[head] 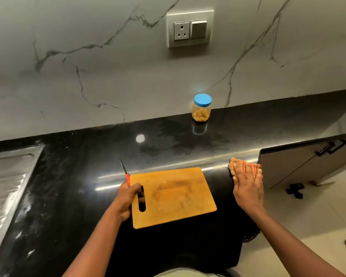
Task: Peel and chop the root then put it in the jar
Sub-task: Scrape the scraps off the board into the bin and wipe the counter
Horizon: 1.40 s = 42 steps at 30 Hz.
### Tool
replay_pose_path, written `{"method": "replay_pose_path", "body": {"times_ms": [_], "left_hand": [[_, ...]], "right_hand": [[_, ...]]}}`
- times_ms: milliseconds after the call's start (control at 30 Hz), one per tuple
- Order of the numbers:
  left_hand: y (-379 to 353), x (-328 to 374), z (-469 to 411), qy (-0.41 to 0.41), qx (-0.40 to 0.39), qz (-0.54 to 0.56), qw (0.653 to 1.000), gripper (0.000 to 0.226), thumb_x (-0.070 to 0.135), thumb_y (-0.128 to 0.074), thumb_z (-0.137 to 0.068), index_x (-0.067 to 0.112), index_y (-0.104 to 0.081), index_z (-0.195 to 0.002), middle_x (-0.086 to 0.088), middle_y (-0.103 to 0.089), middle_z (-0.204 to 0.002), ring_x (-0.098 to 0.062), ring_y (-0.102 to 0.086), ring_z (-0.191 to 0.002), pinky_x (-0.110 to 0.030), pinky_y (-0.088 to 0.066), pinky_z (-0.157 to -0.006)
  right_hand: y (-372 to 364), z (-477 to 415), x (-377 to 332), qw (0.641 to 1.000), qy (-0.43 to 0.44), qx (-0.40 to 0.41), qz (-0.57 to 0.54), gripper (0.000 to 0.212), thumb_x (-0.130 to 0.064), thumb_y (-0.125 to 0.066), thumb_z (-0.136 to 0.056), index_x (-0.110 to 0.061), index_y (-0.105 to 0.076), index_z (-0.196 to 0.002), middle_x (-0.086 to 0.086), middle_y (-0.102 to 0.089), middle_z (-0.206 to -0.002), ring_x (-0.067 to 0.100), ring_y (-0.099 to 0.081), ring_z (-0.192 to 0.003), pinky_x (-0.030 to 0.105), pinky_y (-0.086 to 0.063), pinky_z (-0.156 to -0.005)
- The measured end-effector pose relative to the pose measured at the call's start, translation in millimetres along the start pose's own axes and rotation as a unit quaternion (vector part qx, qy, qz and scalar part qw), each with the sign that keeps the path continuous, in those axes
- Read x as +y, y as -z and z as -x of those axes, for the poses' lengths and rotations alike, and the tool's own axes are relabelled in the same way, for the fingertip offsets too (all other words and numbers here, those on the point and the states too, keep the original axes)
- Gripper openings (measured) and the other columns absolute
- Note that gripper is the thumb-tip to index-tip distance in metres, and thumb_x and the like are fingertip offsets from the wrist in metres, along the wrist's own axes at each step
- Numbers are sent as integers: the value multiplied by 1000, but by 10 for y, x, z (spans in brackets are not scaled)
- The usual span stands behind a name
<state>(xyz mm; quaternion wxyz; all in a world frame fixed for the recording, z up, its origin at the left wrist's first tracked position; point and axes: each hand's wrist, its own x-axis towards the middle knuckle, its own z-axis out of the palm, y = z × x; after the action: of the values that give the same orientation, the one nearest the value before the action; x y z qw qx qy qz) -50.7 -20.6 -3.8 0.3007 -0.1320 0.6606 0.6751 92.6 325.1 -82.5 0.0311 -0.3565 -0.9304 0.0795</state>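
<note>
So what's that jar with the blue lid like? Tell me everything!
The jar is small, clear and looks like plastic, with a round blue lid shut on top. Yellowish-brown bits fill its lower part. It stands upright at the back of the shiny black counter, just in front of the wall.

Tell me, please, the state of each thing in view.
jar: upright, lid on, partly filled.
cutting board: bare, gripped by left hand.
knife: held in the same hand.
cloth: flat under right hand.
socket: nothing plugged in.
</note>
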Motion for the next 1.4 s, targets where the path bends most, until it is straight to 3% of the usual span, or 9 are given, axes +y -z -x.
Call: {"method": "replay_pose_path", "body": {"times_ms": [167, 267, 433, 533, 667, 833, 1000, 1267, 1400], "left_hand": [[-49, 27, -231, -13, 38, -18, 999, 22, -11, -44, -83, 10, -42, -90, -9, -42, -62, -19, -39, -47, -28, -36, -44], [-56, 46, -401, -40, 108, -111, 987, 20, 0, -57, -84, 8, -39, -88, -15, -57, -62, -27, -53, -46, -37, -47, -46], [-27, -4, -585, -87, 197, -346, 913, 29, 28, -64, -84, 15, -39, -91, -10, -65, -76, -30, -64, -64, -37, -49, -58], [54, -43, -627, -127, 231, -410, 873, 31, 30, -60, -89, 11, -36, -92, -10, -58, -78, -34, -58, -70, -38, -43, -59], [184, -25, -658, -154, 282, -459, 829, 33, 37, -54, -95, 11, -32, -92, -7, -53, -71, -38, -60, -67, -35, -36, -54], [292, -21, -767, -202, 272, -482, 808, 35, 48, -42, -96, 17, -28, -89, -5, -53, -68, -34, -60, -60, -33, -36, -49], [274, -58, -814, -209, 240, -553, 770, 34, 51, -34, -96, 17, -33, -93, -7, -60, -70, -33, -63, -56, -36, -46, -45], [235, -6, -809, -163, 205, -605, 752, 38, 49, -21, -99, 17, -40, -101, -2, -61, -87, -26, -66, -70, -38, -52, -57], [261, 11, -740, -175, 208, -613, 742, 33, 46, -25, -99, 20, -45, -100, -2, -57, -87, -23, -61, -65, -37, -52, -55]], "right_hand": [[19, -311, -395, 998, 60, -16, 32, 51, -42, -32, -94, -33, -31, -145, 6, -29, -154, 41, -19, -141, 60, -19, -111], [-38, -569, -704, 993, 103, -38, 35, 54, -46, -27, -91, -36, -28, -144, 4, -25, -156, 38, -14, -143, 57, -18, -113], [-100, -882, -1119, 982, 175, -54, 55, 52, -45, -30, -96, -38, -18, -146, 1, -18, -158, 34, -12, -144, 54, -19, -114], [-86, -1016, -1317, 976, 197, -46, 76, 51, -50, -30, -94, -40, -23, -143, -2, -26, -155, 36, -21, -141, 51, -33, -100], [-80, -1288, -1717, 966, 240, -58, 83, 55, -57, -26, -93, -38, -23, -144, -2, -28, -154, 39, -23, -139, 50, -37, -93], [-195, -1659, -2247, 961, 249, -101, 61, 62, -61, -18, -93, -37, -6, -148, 2, -5, -160, 42, -3, -143, 59, -12, -110], [-233, -2008, -2596, 969, 206, -117, 62, 64, -61, -15, -92, -33, -3, -149, 10, 0, -160, 48, 1, -141, 64, 0, -111], [-103, -2038, -2616, 975, 185, -120, 20, 68, -65, -14, -91, -33, -3, -149, 9, -4, -159, 46, 1, -142, 64, -3, -112], [69, -1180, -2313, 958, 258, -53, -115, 66, -60, -34, -90, -32, -17, -147, 0, -22, -156, 29, -14, -144, 52, -25, -113]]}}
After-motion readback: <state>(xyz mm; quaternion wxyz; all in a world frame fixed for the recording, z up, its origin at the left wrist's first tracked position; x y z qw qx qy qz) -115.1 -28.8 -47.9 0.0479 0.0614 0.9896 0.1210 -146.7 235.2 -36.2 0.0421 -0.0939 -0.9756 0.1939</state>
